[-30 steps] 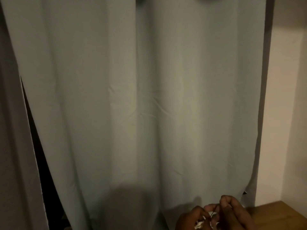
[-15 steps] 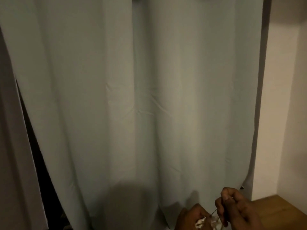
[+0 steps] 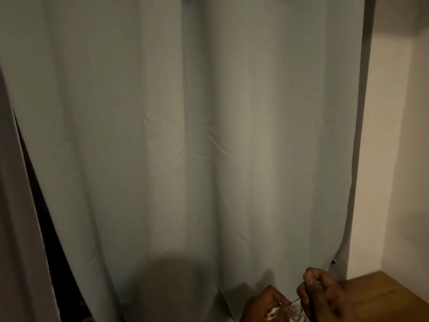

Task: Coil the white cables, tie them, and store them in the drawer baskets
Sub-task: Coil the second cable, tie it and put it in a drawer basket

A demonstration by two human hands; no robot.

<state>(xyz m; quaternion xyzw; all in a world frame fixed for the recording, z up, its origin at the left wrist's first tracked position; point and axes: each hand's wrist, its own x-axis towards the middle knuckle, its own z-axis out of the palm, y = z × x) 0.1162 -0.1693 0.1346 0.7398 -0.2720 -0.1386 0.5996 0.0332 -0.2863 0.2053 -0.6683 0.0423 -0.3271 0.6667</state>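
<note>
Both hands show only at the bottom edge, right of centre. My left hand (image 3: 264, 306) pinches a bundle of white cable (image 3: 293, 313), of which a few pale loops are visible between the hands. My right hand (image 3: 321, 296) is closed on a thin dark tie (image 3: 295, 300) that runs taut down to the bundle. The rest of the cable and both wrists are cut off by the frame's bottom edge. No drawer or baskets are in view.
A pale grey curtain (image 3: 185, 147) fills most of the view, with a dark gap (image 3: 53, 252) at its lower left. A wooden surface (image 3: 380, 296) lies at the bottom right beneath a cream wall (image 3: 394, 159).
My right hand has pulled up and to the right, away from the left, drawing the thin tie taut. The view has drifted slightly.
</note>
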